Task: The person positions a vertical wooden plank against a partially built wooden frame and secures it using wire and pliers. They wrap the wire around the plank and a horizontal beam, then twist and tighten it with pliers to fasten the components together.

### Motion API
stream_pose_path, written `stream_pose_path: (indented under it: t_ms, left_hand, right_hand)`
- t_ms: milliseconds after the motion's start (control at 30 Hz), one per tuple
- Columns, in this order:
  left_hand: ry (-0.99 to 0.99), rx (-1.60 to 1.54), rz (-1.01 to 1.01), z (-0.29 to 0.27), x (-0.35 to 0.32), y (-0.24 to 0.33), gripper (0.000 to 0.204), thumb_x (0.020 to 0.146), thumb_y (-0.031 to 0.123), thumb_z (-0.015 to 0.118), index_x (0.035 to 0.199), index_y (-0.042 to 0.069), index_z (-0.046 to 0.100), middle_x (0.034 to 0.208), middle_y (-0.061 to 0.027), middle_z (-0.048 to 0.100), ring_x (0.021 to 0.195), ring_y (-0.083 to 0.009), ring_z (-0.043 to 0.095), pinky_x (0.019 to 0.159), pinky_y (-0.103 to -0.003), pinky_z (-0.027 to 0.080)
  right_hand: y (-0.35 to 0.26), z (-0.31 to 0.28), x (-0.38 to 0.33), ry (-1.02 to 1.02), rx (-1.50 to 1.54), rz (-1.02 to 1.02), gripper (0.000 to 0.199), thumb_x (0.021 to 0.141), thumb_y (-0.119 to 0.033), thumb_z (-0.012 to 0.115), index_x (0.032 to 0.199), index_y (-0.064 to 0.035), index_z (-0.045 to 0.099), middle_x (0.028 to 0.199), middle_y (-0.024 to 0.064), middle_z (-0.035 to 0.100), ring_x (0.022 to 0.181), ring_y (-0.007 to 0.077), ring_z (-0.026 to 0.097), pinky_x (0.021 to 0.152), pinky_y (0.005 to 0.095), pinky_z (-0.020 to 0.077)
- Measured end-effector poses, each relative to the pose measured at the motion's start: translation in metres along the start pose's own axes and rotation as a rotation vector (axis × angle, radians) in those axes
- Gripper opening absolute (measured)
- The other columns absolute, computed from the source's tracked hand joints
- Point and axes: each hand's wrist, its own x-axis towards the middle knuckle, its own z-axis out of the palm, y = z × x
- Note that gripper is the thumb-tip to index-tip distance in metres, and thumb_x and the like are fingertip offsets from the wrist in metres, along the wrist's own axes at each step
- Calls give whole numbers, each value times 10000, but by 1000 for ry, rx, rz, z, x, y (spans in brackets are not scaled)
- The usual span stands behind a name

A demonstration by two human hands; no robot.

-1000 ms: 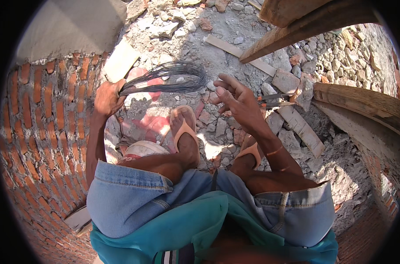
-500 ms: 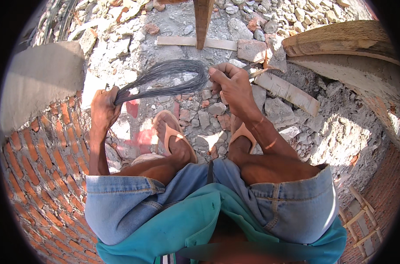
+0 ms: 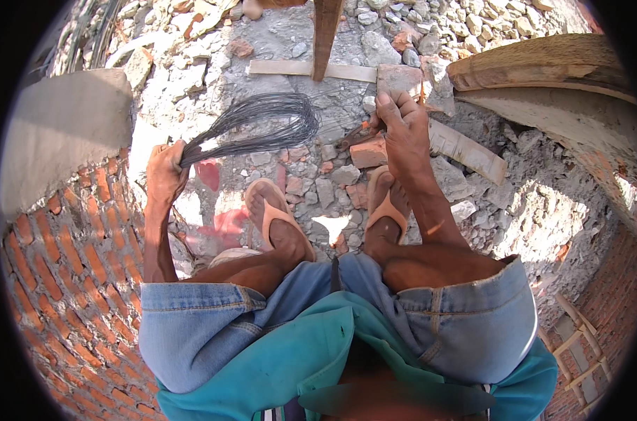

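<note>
Reached right hand (image 3: 402, 130) further toward pliers (image 3: 357, 135), fingers curled, grip unclear. Clenched wire bundle (image 3: 259, 126) in left hand (image 3: 165, 168); nothing cut yet.

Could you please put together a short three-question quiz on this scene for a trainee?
1. True or false: the left hand grips the bundle of dark wire at one end.
2. What is the right hand closed around: A) a brick, B) a small tool with reddish handles, C) a plank?
3. What is on the person's feet?

Key: 1 true. 2 B; what sort of tool cannot be told. 3 Orange sandals, standing on rubble.
</note>
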Motion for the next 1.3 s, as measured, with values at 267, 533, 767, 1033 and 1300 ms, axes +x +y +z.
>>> stream_pose_path:
  t_ms: [267,533,767,1033,1300]
  left_hand:
    - [-77,85,-208,11,-45,-97,138,973,168,627,1079,81,618,799,-256,618,763,-458,610,663,-529,492]
    - [-13,-128,-94,73,-80,-194,382,1086,350,430,1017,21,611,775,-224,593,696,-425,560,641,-465,441]
    - [-464,-588,-411,-25,4,-109,563,992,245,685,1459,-21,517,1413,-216,604,1273,-335,609,1064,-449,500]
    - [135,-1292,434,-131,76,193,784,855,446,803,1407,-43,538,1416,-235,601,1396,-330,520,1155,-449,404]
    - [-147,-1737,300,-134,69,247,312,1073,309,585,1128,2,593,926,-81,641,802,-169,642,719,-334,537]
  right_hand:
    - [-33,-81,13,287,644,13,247,1128,-255,437,1054,-60,570,966,85,664,880,242,647,812,412,557]
    - [-69,-110,-1,117,710,-285,225,1112,-261,476,1064,-69,585,917,52,626,943,262,651,980,533,530]
    - [-128,-120,-40,91,488,-463,209,1089,-258,552,1020,-62,561,814,42,541,730,212,571,766,462,542]
    - [-183,-16,-82,-375,105,-761,268,1097,-320,519,1018,-65,498,792,27,495,585,107,493,573,335,502]
    - [-158,46,-66,-153,-410,-1136,167,1016,-132,672,1011,25,614,869,89,665,716,162,619,596,299,483]
